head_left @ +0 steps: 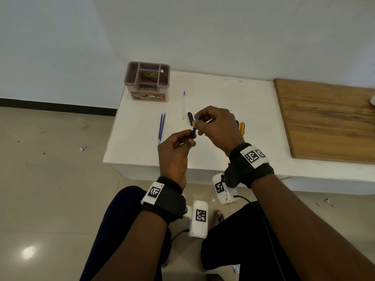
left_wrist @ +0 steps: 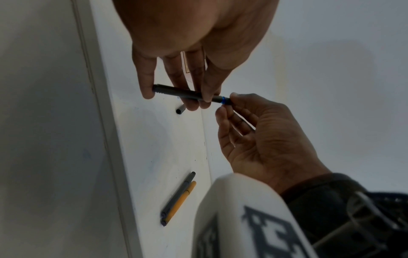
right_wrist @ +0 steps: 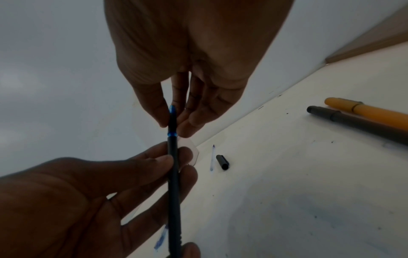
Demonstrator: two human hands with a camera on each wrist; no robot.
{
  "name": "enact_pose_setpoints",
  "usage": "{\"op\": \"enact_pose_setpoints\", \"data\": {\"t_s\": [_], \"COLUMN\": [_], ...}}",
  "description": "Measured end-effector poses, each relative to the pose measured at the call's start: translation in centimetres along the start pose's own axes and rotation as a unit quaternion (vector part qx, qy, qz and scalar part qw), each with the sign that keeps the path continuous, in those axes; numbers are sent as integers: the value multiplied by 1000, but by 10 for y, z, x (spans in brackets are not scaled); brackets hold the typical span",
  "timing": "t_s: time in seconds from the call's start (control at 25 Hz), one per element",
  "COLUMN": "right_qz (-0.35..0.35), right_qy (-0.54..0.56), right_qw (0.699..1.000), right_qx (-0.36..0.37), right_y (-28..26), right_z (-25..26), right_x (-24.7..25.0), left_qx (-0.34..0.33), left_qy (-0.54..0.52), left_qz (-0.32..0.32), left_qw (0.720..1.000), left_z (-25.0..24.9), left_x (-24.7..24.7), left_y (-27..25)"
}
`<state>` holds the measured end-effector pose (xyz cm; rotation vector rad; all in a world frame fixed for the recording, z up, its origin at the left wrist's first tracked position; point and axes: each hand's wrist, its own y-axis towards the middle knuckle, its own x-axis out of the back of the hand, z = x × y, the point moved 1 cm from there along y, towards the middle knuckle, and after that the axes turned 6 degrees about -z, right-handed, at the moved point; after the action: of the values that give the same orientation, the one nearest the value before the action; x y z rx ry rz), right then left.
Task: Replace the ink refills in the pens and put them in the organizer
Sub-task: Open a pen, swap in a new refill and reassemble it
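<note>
Over the white table (head_left: 223, 94), both hands' fingers (head_left: 199, 116) half-hide a black pen (head_left: 192, 134).

Head view looking down from above, both wrist views close under the palms, all sharing black pen (head_left: 191, 133)

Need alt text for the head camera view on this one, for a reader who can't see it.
Over a white table, the left hand grips a black pen barrel while the right hand pinches its blue-tipped front section. On the table lie a black cap, two blue refills, one clear refill, an orange pen and a compartmented organizer.
</note>
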<state>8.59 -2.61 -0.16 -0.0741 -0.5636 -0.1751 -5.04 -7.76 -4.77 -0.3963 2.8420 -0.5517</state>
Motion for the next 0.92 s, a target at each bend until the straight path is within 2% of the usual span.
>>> {"op": "enact_pose_setpoints", "data": {"t_s": [0.12,0.36,0.48,0.56,0.64,0.8,0.92], "right_qz": [10,3,5,36,52,29,19], "right_qy": [12,-34,19,62,59,57,17], "right_qw": [999,998,996,995,996,997,999], "right_qx": [-31,-56,-91,-73,-36,-32,-41], "right_y": [2,2,2,0,-1,1,2], "right_z": [-2,3,6,6,4,-1,1], "right_x": [1,1,11,17,17,13,9], "left_qx": [1,4,0,-3,-6,-7,-8], "left_qy": [-3,-9,-6,-7,-6,-6,-3], "left_qz": [1,17,20,19,22,26,29], "left_qw": [1000,1000,1000,1000,1000,1000,1000], "left_z": [0,-4,-5,-6,-6,-6,-6], "left_x": [0,-1,-1,0,-1,-2,-3], "left_y": [-1,-4,-3,-3,-4,-5,-6]}}
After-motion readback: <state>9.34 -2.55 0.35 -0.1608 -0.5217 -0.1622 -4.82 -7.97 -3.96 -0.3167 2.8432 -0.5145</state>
